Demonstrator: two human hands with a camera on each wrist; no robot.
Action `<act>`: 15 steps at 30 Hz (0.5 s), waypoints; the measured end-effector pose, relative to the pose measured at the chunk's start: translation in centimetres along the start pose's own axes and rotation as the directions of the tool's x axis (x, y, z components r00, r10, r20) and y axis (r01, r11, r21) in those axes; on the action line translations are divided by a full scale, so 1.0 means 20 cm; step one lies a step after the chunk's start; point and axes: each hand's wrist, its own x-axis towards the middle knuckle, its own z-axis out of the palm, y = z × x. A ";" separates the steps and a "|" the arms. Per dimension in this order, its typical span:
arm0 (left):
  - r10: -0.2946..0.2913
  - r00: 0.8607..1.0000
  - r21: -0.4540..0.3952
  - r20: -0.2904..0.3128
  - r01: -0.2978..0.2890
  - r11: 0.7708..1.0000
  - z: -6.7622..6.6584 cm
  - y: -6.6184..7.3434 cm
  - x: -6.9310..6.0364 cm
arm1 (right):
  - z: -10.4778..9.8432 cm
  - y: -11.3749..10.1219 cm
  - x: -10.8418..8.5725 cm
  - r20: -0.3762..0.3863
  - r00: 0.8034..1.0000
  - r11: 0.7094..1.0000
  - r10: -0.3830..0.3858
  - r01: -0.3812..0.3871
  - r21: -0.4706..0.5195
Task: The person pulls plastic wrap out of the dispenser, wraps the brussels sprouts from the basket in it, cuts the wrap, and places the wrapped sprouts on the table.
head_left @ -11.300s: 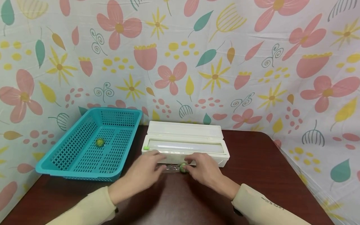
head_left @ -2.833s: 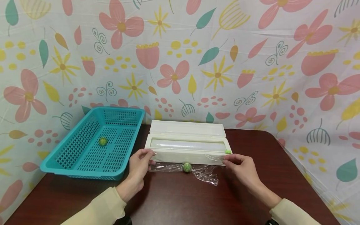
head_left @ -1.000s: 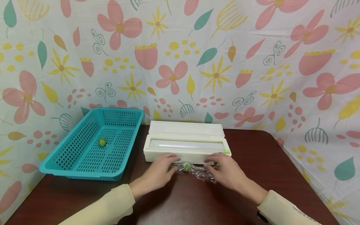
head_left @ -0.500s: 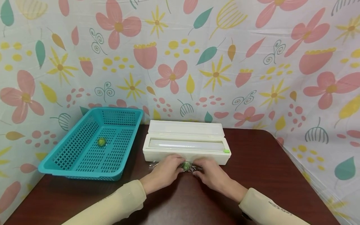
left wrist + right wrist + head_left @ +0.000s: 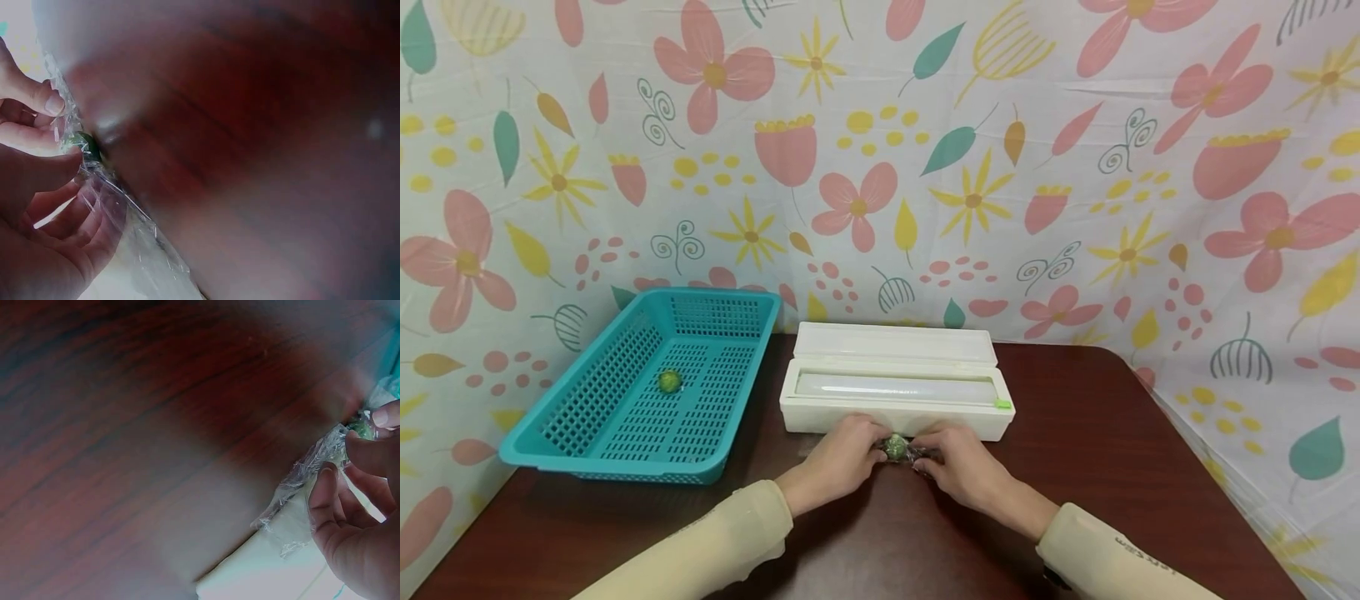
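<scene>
A small round green fruit or vegetable [image 5: 896,447], its exact kind unclear, lies on the table between both hands, wrapped in clear cling film [image 5: 147,240]. My left hand [image 5: 842,454] pinches the film close against its left side. On its other side, my right hand [image 5: 958,467] pinches the gathered film between thumb and fingers. Crumpled film trails from the fingers in both wrist views. Just behind the hands stands a white cling film dispenser [image 5: 827,419], lid raised, showing the roll [image 5: 895,388]. Its green slide cutter [image 5: 1002,404] sits at the right end.
To the left is a turquoise plastic basket [image 5: 617,468], with another green-yellow ball [image 5: 669,382] on its slatted floor, apparently film-wrapped. The dark red-brown table [image 5: 1075,433] extends to the right. A flower-print cloth [image 5: 880,167] hangs right behind.
The cutter has gone from the dispenser's left end to its right. Earlier the hands held the film spread wide; since then they have come inward, and the film is now gathered tightly around the green ball.
</scene>
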 end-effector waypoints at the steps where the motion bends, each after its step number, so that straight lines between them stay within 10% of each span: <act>1: 0.002 1.000 -0.004 0.001 -0.002 1.000 0.00 0.00 0.00 | 0.00 0.00 0.00 0.000 1.000 1.000 0.000 0.000 0.002; 15: -0.018 0.998 -0.014 0.061 0.019 1.000 -0.01 0.01 -0.02 | -0.02 -0.02 -0.03 0.045 0.999 0.997 -0.020 0.016 0.082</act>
